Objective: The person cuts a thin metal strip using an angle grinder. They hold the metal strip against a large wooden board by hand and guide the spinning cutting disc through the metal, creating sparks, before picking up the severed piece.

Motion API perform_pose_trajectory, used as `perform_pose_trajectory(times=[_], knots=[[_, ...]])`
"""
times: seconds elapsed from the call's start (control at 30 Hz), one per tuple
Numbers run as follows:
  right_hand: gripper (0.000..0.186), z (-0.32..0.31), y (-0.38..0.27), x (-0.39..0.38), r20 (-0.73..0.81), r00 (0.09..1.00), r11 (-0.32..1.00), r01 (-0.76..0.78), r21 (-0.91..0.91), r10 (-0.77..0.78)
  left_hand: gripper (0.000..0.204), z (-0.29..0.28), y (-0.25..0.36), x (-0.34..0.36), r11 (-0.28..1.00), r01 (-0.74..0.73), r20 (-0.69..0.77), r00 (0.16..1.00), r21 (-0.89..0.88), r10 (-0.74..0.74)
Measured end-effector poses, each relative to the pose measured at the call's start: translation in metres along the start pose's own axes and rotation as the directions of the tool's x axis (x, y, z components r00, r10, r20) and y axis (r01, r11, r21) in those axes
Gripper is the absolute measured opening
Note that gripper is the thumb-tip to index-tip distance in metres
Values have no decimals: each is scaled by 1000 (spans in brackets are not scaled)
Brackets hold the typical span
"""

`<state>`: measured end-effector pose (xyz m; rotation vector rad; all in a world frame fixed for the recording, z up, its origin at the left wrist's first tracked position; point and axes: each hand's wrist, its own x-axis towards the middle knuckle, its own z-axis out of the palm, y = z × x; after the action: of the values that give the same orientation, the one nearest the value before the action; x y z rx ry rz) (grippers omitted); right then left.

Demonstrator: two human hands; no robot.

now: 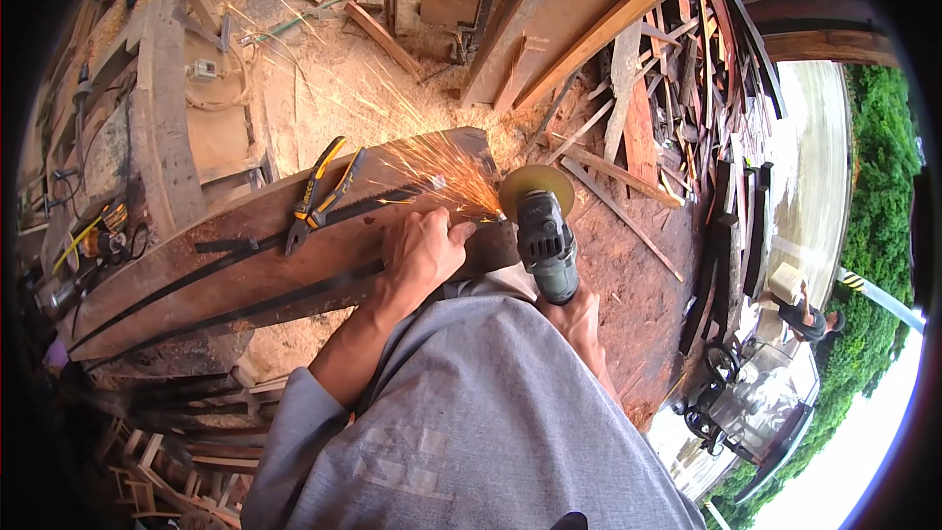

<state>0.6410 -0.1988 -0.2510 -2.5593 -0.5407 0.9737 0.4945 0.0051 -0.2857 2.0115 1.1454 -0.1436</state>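
My right hand point(577, 324) is wrapped around the body of an angle grinder point(548, 247). Its round yellowish disc point(538, 184) is blurred, and orange sparks point(442, 172) fan out toward the upper left. My left hand point(422, 250) is closed close beside the disc, on a long dark metal strip point(339, 282) that runs in from the lower left; the fingers partly hide its end. Another dark strip point(235, 257) lies along the same wooden plank point(186, 280). Pliers with yellow and black handles point(319, 196) rest on the plank, jaws toward me, handles spread.
Sawdust covers the ground beyond the plank. Leaning boards point(589, 44) stand ahead, with a heap of scrap wood point(677, 88) at the right. A yellow-black power tool point(106, 236) sits far left. A person point(810, 319) carrying a block and a parked vehicle point(751, 397) are at the far right.
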Motion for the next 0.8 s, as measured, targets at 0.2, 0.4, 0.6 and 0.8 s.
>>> perform_pose_trajectory(times=[0.2,0.4,0.6,0.8], knots=[[31,-6,-4,-3,31,999,1000,9,8,-9,38,-1,1,-1,1000,7,11,1000,0,-7],[30,-2,2,-4,24,1000,1000,-8,18,8,37,2,-1,0,1000,-2,-2,1000,3,2],[32,-7,-12,-7,25,1000,1000,4,19,-4,38,1,-1,-1,1000,7,0,1000,3,-7],[30,-10,-18,-9,20,999,998,-38,52,37,39,0,1,-1,1000,11,4,1000,3,-11]])
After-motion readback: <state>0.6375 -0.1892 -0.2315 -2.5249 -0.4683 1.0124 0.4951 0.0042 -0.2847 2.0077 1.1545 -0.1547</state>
